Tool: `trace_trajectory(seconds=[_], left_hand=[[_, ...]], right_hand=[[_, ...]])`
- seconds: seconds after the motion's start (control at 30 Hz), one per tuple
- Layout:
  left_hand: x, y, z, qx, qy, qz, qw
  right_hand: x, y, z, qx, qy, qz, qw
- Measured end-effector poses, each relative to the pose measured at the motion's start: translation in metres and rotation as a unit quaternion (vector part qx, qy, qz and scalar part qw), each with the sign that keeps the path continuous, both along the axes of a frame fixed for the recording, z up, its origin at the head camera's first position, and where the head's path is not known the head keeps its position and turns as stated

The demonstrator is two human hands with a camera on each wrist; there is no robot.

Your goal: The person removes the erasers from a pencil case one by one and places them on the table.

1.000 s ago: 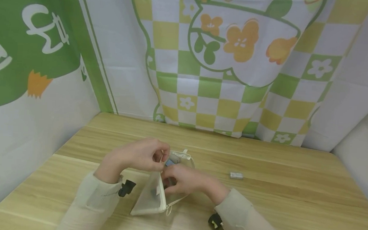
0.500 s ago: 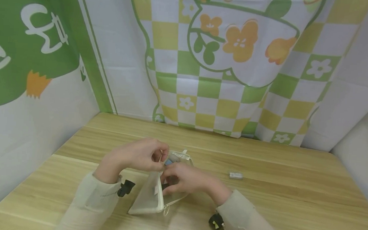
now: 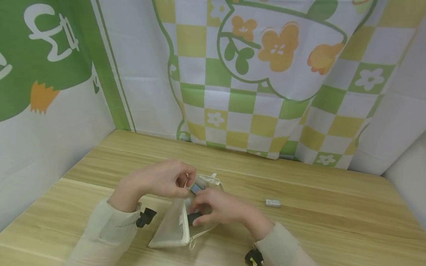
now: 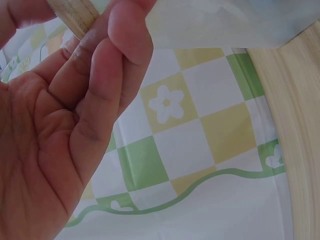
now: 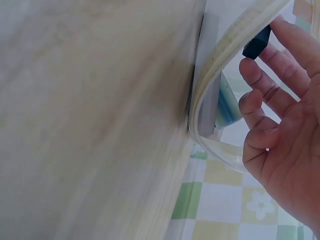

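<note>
A translucent cream zip pouch (image 3: 169, 229) stands on the table with its mouth open. My left hand (image 3: 163, 180) pinches the far left part of its rim; the cream edge band (image 4: 75, 16) shows between the fingers in the left wrist view. My right hand (image 3: 220, 209) reaches into the mouth. Its fingertips pinch a small dark block (image 5: 257, 44), whose exact kind I cannot tell. Farther inside the pouch lies a blue and pale item (image 3: 196, 188), partly hidden by the hands. A zipper pull (image 3: 192, 243) hangs at the pouch's near corner.
A small silvery-white block (image 3: 272, 203) lies on the wooden table (image 3: 323, 231), right of the pouch. Patterned cloth (image 3: 240, 122) hangs along the table's back edge, and a green and white cloth (image 3: 55, 112) covers the left side.
My right hand has drawn back slightly to the right, and the dark block now shows at its fingertips. The pouch has shifted a little left. My left hand keeps its grip.
</note>
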State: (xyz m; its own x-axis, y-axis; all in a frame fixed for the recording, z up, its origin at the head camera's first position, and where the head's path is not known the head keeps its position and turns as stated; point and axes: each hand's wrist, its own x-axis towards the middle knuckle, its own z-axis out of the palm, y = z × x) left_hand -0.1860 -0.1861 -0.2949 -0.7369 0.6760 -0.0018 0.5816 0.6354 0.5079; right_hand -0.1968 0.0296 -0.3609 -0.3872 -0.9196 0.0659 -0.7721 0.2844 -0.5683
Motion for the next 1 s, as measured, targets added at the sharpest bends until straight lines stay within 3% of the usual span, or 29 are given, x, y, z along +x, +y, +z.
trace_trajectory(seconds=[1.0], left_hand=[[-0.001, 0.001, 0.000, -0.005, 0.001, -0.002, 1.0000]], right_hand=[[0.006, 0.032, 0.004, 0.015, 0.004, -0.071, 0.9974]])
